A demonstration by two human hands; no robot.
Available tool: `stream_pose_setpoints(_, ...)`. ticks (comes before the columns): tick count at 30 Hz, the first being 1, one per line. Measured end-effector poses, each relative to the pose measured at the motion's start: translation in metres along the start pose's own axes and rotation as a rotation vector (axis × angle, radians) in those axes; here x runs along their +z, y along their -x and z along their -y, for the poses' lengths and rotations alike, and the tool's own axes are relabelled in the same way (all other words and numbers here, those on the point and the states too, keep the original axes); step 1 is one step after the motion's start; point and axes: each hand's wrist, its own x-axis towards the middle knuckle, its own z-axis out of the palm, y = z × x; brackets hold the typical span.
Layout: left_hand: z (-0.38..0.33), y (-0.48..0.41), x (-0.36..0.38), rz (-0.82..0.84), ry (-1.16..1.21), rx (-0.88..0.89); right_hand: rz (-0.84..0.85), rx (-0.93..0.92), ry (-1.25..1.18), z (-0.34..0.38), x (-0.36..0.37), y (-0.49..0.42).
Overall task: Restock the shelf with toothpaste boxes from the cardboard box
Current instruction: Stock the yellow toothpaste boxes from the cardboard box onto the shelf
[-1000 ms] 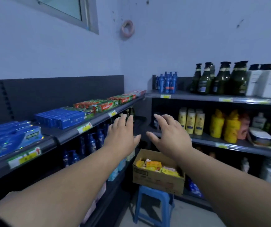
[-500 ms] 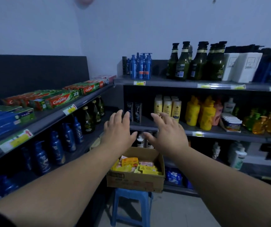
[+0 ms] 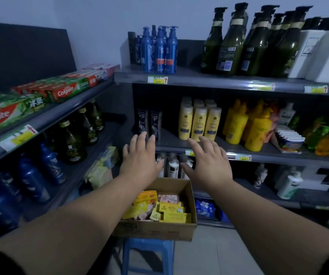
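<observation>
An open cardboard box [image 3: 176, 230] sits on a blue plastic stool [image 3: 146, 255] low in the middle. Inside lie several small yellow, orange and pink toothpaste boxes [image 3: 171, 212]. My left hand [image 3: 139, 157] and my right hand [image 3: 209, 161] are both stretched forward above the box's far edge, palms down, fingers spread, holding nothing. The top left shelf [image 3: 46, 121] carries rows of red and green Colgate toothpaste boxes [image 3: 64, 91].
Shelves [image 3: 229, 82] ahead hold blue pump bottles [image 3: 159, 50], dark green bottles [image 3: 239, 40] and yellow bottles [image 3: 197, 122]. Dark and blue bottles [image 3: 50, 165] fill the lower left shelves. Pale floor tiles [image 3: 215, 255] show right of the stool.
The view has swung right and downward, closer to the cardboard box. Both hands have stayed open and extended, now lower over the box's back edge.
</observation>
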Motion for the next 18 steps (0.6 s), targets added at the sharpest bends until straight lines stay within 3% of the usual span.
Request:
stream_pose_setpoints(13,-0.011,-0.088,0.158,0.089,-0.001,-0.180,0.318,-0.104,-0.113,-0.098,0.138,-0.101)
stream_pose_setpoints(18,0.011,-0.085,0.228,0.239,-0.036,-0.244,0.494,-0.121,-0.142,-0.107,0.214,-0.100)
